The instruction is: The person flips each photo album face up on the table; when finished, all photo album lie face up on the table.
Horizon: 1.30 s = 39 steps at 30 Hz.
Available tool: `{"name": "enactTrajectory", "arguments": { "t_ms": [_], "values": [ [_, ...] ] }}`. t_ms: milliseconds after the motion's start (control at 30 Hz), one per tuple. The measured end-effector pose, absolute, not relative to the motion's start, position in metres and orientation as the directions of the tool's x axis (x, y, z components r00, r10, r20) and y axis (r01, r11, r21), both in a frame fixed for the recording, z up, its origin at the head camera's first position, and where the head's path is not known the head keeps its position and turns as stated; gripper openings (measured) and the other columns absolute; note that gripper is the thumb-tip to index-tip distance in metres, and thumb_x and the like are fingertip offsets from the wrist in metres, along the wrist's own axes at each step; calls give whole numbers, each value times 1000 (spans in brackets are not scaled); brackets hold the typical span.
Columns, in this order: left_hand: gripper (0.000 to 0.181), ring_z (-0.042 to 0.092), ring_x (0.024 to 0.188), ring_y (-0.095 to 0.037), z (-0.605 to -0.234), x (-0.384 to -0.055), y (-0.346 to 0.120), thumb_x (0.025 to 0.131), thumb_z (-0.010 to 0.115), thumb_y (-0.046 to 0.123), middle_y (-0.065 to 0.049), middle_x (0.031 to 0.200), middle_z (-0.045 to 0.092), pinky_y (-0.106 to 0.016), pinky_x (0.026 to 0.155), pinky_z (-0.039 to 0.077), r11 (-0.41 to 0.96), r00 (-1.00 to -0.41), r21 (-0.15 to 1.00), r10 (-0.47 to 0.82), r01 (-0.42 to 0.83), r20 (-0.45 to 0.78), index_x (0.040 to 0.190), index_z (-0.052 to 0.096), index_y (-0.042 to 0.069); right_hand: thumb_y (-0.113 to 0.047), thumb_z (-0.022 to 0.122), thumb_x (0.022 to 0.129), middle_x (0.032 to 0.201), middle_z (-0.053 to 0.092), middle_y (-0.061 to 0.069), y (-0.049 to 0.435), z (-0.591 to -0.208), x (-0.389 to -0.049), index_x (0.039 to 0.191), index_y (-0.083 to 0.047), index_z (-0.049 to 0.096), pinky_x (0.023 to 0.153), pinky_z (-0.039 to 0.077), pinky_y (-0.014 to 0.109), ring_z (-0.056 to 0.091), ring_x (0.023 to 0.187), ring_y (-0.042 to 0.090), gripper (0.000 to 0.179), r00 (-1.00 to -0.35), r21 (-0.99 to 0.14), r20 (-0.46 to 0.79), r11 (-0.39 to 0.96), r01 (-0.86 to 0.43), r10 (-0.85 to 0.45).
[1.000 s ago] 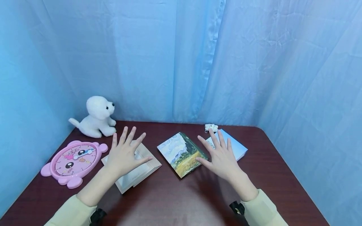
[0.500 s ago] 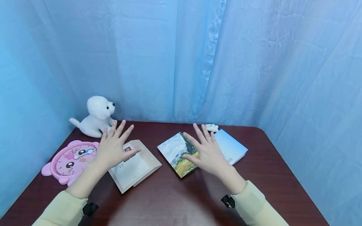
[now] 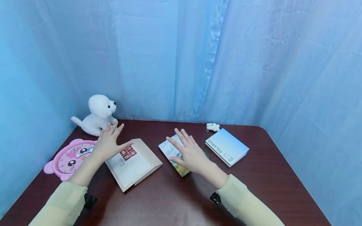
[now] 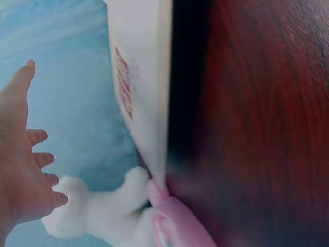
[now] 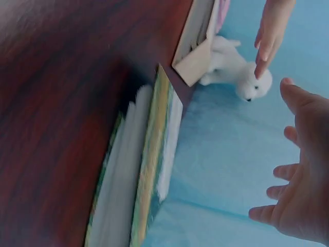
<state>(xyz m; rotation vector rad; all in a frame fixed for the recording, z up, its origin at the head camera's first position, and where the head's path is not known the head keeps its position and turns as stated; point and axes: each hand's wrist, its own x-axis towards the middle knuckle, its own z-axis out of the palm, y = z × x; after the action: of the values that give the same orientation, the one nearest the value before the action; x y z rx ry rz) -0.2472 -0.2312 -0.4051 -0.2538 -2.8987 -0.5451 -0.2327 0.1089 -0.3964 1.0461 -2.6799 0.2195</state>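
My left hand (image 3: 108,146) hovers with spread fingers above the left part of a beige book (image 3: 138,166) with a red lettered square on its cover. The hand holds nothing, and in the left wrist view its thumb points up apart from the fingers. Over a book with a painted landscape cover (image 3: 167,148), my right hand (image 3: 193,153) is spread in the air, hiding much of the cover. The right wrist view shows this book's pages (image 5: 118,170) edge-on, with air between it and the empty right hand (image 5: 303,170).
A pink animal-shaped clock (image 3: 63,161) lies at the left, partly behind the left forearm. Behind it sits a white plush dog (image 3: 99,113). To the right are a blue-white Polaroid album (image 3: 227,147) and a small white plush charm (image 3: 212,126). Blue curtains (image 3: 147,62) surround the table (image 3: 268,188).
Both hands have moved left, the right one from near the Polaroid album to over the painted book. The album is now uncovered. The objects have stayed in place.
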Motion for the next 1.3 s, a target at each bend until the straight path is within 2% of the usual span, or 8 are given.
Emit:
{"name": "enactTrajectory", "arguments": {
  "t_ms": [200, 400, 533, 667, 800, 933, 1133, 1300],
  "values": [
    [91, 10, 140, -48, -424, -252, -240, 85, 59, 58, -27, 152, 18, -65, 108, 13, 896, -974, 393, 155, 208, 164, 148, 26, 1, -53, 55, 90, 158, 9, 10, 89, -412, -230, 151, -29, 23, 112, 24, 51, 9, 145, 31, 73, -718, -110, 205, 714, -692, -665],
    [90, 22, 136, -49, -440, -256, -247, 85, 63, 51, -30, 150, 22, -64, 105, 22, 842, -981, 504, 158, 193, 113, 149, 23, 1, -52, 58, 88, 158, 12, 11, 74, -427, -234, 150, -29, 24, 114, 22, 46, 11, 145, 31, 75, -686, -203, 130, 658, -725, -716],
    [89, 25, 134, -50, -447, -258, -250, 86, 65, 46, -32, 147, 24, -62, 106, 24, 800, -983, 572, 168, 180, 75, 149, 21, 0, -48, 64, 86, 157, 16, 12, 69, -433, -241, 150, -27, 27, 110, 24, 56, 16, 143, 35, 77, -652, -276, 96, 609, -743, -752],
    [89, 29, 132, -49, -451, -260, -251, 84, 67, 44, -31, 146, 30, -60, 105, 27, 770, -982, 614, 183, 173, 47, 148, 23, 0, -45, 68, 83, 155, 22, 14, 67, -439, -249, 149, -24, 30, 108, 24, 60, 18, 142, 37, 79, -611, -291, 48, 574, -765, -790],
    [89, 38, 128, -46, -453, -263, -250, 82, 69, 46, -29, 142, 38, -58, 103, 33, 770, -979, 615, 206, 171, 15, 146, 28, 0, -42, 71, 82, 153, 29, 14, 65, -444, -254, 147, -20, 33, 111, 23, 54, 20, 142, 33, 79, -539, -308, -4, 514, -801, -843],
    [84, 46, 121, -43, -454, -266, -249, 81, 71, 43, -30, 136, 44, -56, 100, 37, 770, -974, 614, 229, 176, -7, 142, 37, -3, -40, 71, 82, 149, 38, 7, 63, -446, -259, 146, -17, 35, 112, 24, 51, 29, 140, 27, 77, -478, -292, -37, 467, -835, -878],
    [76, 53, 106, -34, -454, -272, -247, 80, 73, 41, -27, 126, 54, -50, 92, 42, 770, -970, 610, 244, 189, -8, 135, 46, -3, -39, 70, 84, 138, 48, 1, 60, -452, -270, 144, -18, 39, 110, 31, 31, 42, 129, 18, 70, -482, -210, -34, 477, -853, -876],
    [71, 53, 98, -30, -455, -277, -245, 80, 74, 35, -25, 122, 56, -47, 89, 43, 747, -964, 635, 265, 197, -12, 134, 47, -2, -34, 68, 87, 131, 53, 0, 60, -453, -277, 140, -18, 46, 105, 36, 27, 48, 122, 15, 60, -491, -203, -14, 484, -851, -871]
  ]
}}
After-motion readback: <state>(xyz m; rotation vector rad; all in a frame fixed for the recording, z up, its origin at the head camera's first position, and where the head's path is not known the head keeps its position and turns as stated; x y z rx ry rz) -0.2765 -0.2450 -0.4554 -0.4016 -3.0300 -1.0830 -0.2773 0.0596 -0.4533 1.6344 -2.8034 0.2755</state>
